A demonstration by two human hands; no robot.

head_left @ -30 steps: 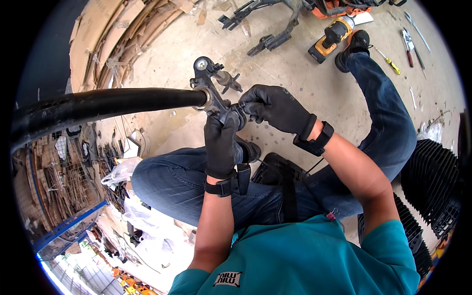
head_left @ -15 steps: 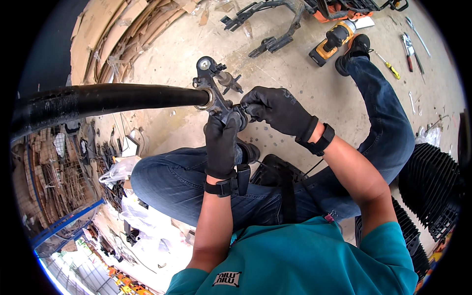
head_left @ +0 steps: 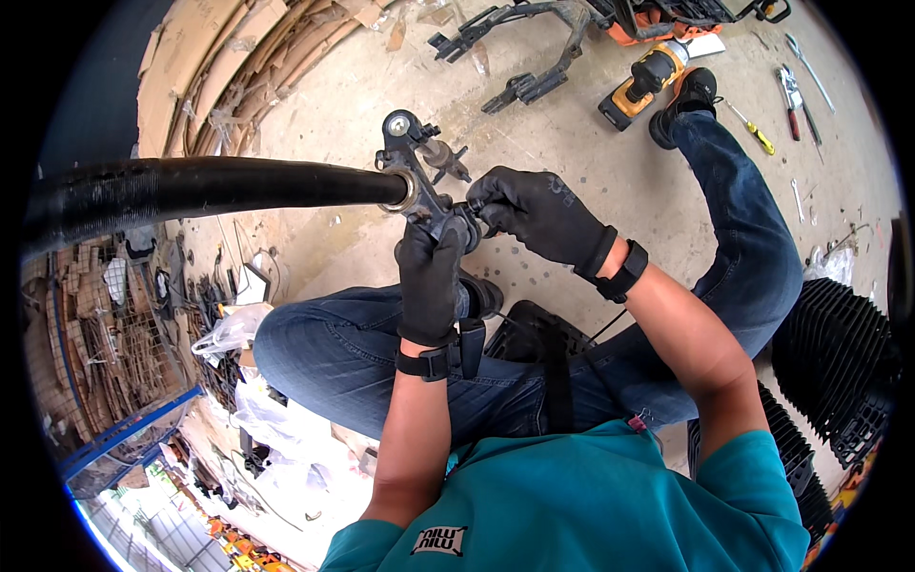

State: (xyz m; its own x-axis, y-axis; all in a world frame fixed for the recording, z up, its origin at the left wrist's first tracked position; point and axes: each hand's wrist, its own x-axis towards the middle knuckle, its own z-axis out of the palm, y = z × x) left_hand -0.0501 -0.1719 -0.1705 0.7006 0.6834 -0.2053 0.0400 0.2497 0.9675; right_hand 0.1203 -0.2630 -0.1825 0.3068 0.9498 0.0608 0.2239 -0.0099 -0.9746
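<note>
A dark metal clamp bracket with a round hole at its upper end is fixed around the end of a thick black tube, which comes in from the left. A short metal stem with small prongs sticks out from the bracket's far side. My left hand, in a black glove, is closed around the bracket's near end with the thumb on top. My right hand, gloved too, pinches at a small dark part beside that same end; the fingers mostly hide it.
A yellow-and-black cordless power tool stands by my right shoe. Beyond lie dark metal brackets; a yellow screwdriver and pliers lie right. Stacked cardboard is far left; black ribbed plastic parts are right.
The black tube has tilted slightly up at its left end. Both hands keep almost the same place and grip at the bracket.
</note>
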